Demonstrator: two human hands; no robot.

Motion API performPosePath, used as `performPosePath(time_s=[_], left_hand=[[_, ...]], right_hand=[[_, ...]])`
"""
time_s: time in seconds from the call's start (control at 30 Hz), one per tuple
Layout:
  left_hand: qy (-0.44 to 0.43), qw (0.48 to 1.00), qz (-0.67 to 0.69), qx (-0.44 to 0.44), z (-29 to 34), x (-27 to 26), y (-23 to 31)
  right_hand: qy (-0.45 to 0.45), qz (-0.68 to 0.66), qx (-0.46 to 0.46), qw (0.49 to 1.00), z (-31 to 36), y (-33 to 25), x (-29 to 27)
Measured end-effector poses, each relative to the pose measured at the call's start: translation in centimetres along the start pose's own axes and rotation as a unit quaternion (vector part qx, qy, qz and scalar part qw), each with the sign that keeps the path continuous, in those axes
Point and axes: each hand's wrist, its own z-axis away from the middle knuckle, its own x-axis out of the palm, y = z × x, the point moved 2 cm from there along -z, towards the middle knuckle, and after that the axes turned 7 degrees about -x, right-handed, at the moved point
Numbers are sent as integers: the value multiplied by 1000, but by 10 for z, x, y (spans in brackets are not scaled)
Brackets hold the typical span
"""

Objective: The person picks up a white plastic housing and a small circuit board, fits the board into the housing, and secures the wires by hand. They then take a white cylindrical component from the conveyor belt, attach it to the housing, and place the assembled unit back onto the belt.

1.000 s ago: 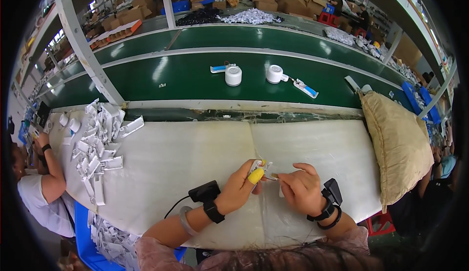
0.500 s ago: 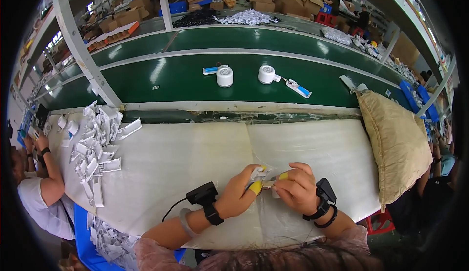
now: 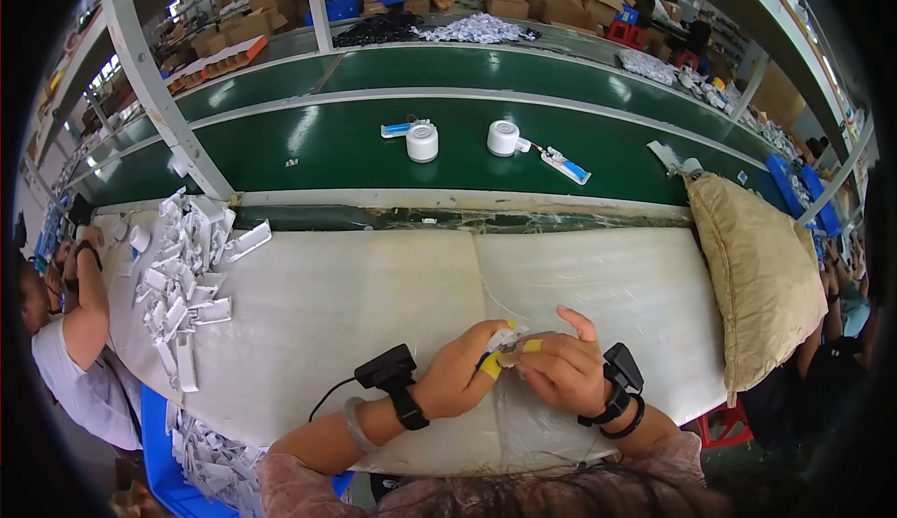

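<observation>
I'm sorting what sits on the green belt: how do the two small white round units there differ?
The left unit stands with its flat perforated top facing up; the right unit looks tipped, its perforated face angled toward the camera. The left unit has a white-and-blue packet at its left; the right unit has a similar packet lying aslant at its right. Both are short white cylinders on the green belt.

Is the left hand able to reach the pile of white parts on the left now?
Probably not at once: the left hand is busy gripping a small part with the right hand; the pile lies apart.
</observation>
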Motion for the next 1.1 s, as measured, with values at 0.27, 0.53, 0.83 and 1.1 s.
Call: performPosePath(time_s=[0.27,0.53,0.83,1.1], left_hand=[[-25,999,27,7,3,3,-1],[-29,999,29,2,2,4,1],[-25,999,30,4,2,5,4],[-30,999,27,15,2,4,2]], right_hand=[[8,13,12,1000,1,-3,0],[1,37,-20,999,0,-1,0],[4,41,-16,999,2,0,0],[-1,43,-20,999,1,0,1]])
